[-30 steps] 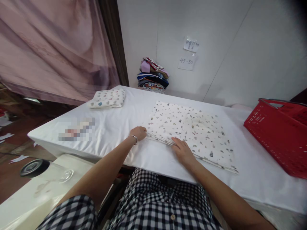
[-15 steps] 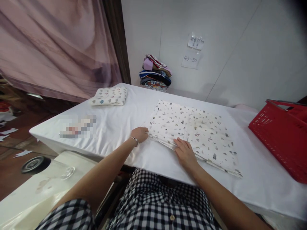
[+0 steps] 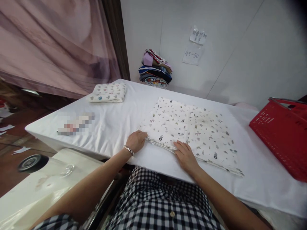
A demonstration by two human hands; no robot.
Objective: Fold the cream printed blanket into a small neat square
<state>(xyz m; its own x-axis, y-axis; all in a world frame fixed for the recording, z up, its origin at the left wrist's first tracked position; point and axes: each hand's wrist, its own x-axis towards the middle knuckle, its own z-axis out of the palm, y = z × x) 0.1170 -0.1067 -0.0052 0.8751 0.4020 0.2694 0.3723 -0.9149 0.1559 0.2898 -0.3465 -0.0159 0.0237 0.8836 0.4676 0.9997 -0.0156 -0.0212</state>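
A white cotton cloth with small printed figures (image 3: 192, 127) lies folded in layers on the table, its layered edge towards me. My left hand (image 3: 136, 140), with a bracelet at the wrist, is closed on the cloth's near left corner; the fingertips are partly hidden. Further right along the same edge, my right hand (image 3: 185, 156) rests with its fingers stretched out on the top layer. Another folded white printed cloth (image 3: 107, 93) sits at the table's far left.
A white sheet covers the table (image 3: 115, 118). On the right stands a red plastic basket (image 3: 283, 137). A blurred-out item (image 3: 75, 124) lies at the left. Folded fabrics (image 3: 155, 68) are stacked by the wall. Beside the table is a white surface with a clear cup (image 3: 68, 170).
My left hand has shifted slightly left and towards me at the cloth's corner. My right hand stays almost in place on the edge. The view has tilted a little.
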